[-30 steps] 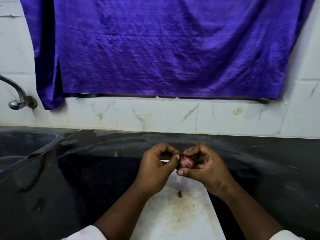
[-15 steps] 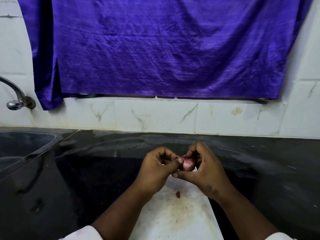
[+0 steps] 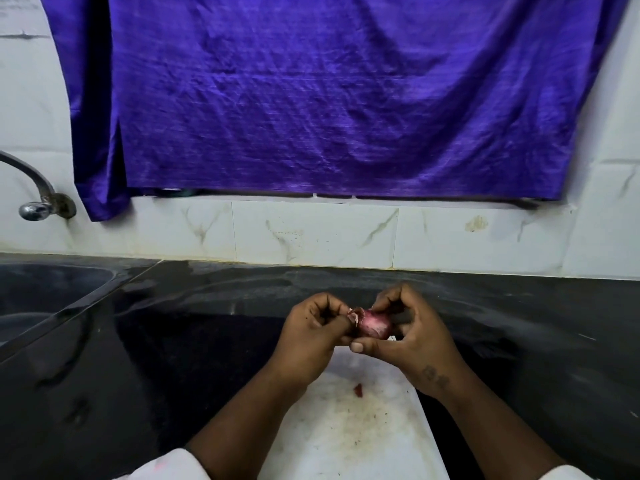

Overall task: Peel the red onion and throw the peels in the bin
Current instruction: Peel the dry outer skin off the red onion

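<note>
A small red onion (image 3: pixel 374 323) is held above the far end of a white cutting board (image 3: pixel 349 431). My right hand (image 3: pixel 412 341) cups it from the right, thumb underneath and fingers over the top. My left hand (image 3: pixel 311 336) pinches a pale flap of peel (image 3: pixel 353 317) at the onion's left end. A small red scrap of peel (image 3: pixel 358 390) lies on the board below the hands. No bin is in view.
The board lies on a black stone counter (image 3: pixel 173 358). A sink (image 3: pixel 38 299) is set in at the left, with a metal tap (image 3: pixel 38 199) on the tiled wall above it. A purple cloth (image 3: pixel 329 98) hangs over the wall behind.
My right hand has turned the onion so more of its red surface shows. My left fingers have shifted onto a pale flap of peel at its left end.
</note>
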Demonstrator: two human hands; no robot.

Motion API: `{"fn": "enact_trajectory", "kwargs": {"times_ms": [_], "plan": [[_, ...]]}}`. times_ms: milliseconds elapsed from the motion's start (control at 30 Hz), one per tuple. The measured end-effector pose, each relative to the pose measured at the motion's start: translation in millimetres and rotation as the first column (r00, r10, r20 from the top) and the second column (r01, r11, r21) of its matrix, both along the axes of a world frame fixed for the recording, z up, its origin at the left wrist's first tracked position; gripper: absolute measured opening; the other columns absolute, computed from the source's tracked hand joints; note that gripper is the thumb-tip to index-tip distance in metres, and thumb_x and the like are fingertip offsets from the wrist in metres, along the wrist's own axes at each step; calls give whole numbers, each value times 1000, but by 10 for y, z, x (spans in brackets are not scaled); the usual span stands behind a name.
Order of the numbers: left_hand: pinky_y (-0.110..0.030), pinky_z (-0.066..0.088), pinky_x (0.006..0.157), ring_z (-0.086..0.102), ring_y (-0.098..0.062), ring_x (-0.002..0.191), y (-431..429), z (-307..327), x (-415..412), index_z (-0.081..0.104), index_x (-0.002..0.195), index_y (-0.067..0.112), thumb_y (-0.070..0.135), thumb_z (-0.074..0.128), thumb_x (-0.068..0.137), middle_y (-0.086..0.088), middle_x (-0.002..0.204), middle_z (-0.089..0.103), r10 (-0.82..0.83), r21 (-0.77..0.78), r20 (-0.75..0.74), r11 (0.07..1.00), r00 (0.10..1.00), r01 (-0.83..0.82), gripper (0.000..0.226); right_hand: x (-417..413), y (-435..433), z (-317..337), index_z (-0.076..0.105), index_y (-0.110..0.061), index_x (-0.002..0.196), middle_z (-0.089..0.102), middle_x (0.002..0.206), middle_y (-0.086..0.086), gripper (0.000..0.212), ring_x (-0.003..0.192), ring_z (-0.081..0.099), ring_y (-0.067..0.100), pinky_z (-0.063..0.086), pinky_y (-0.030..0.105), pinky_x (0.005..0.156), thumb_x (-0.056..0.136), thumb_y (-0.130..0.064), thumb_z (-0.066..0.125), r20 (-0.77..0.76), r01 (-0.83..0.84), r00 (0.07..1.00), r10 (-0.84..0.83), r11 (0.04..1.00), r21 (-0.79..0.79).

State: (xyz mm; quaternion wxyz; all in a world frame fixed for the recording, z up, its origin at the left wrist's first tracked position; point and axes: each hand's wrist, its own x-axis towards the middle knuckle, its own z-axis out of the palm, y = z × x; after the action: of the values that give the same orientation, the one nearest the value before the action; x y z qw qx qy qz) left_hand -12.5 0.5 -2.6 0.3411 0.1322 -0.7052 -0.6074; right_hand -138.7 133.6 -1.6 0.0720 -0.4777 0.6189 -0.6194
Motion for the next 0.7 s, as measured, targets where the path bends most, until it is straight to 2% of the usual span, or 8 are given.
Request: {"fn": "enact_trajectory", "kwargs": {"times_ms": [100,167,267,367,400,500,600,700], "plan": [[-25,60,69,72,-16,73,-18,21,13,65,95,-9,-3,58,98,-13,83,72,-23,46,16,999,1000,22,9,-26,10,19,67,-19,94,74,99,5,52,94,72,26,63,38,76,53,-15,98,114,-80,990,84,996,-40],[-30,61,70,72,-17,73,-38,41,28,66,91,-3,-3,56,99,-12,81,72,-50,80,18,996,999,48,12,-43,12,29,71,-18,95,76,102,10,46,98,73,31,62,41,79,57,-11,97,159,-115,979,124,991,-64],[-37,62,72,69,-24,75,-43,71,53,65,89,6,-1,54,100,-14,83,70,-103,112,18,989,995,101,17,-52,14,27,74,-13,101,77,106,14,46,99,73,36,61,46,84,59,-19,94,214,-138,965,153,987,-84],[-36,62,69,68,-25,79,-12,73,69,65,99,7,9,67,98,-17,91,68,-143,89,-14,986,990,144,3,-44,21,37,72,-5,107,77,103,20,45,94,72,43,61,44,78,67,-11,91,247,-164,951,184,981,-101],[-36,63,69,69,-26,81,-7,63,66,65,103,6,13,71,96,-20,94,68,-142,73,-24,987,990,144,12,-42,31,45,73,-5,107,77,101,21,41,92,73,44,61,43,76,70,-8,89,258,-170,947,193,979,-110],[-32,63,69,74,-26,84,-14,53,56,66,107,-1,11,75,93,-28,101,71,-120,-4,-35,993,992,120,20,-34,47,56,75,-10,106,77,101,19,36,92,74,37,61,40,77,73,-12,87,264,-190,942,208,977,-93],[-28,62,68,75,-19,78,-24,40,51,67,101,-6,4,72,94,-25,95,73,-95,-42,-58,995,994,93,13,-32,32,37,75,-16,107,76,109,14,48,103,73,30,61,41,85,62,-21,92,248,-187,949,193,981,-45],[-27,62,67,75,-18,74,-28,39,43,68,99,-8,2,71,94,-23,90,74,-83,-52,-70,996,994,79,11,-50,22,24,73,-16,109,76,110,13,55,106,72,31,61,44,88,59,-12,96,263,-169,949,174,985,-42]]}}
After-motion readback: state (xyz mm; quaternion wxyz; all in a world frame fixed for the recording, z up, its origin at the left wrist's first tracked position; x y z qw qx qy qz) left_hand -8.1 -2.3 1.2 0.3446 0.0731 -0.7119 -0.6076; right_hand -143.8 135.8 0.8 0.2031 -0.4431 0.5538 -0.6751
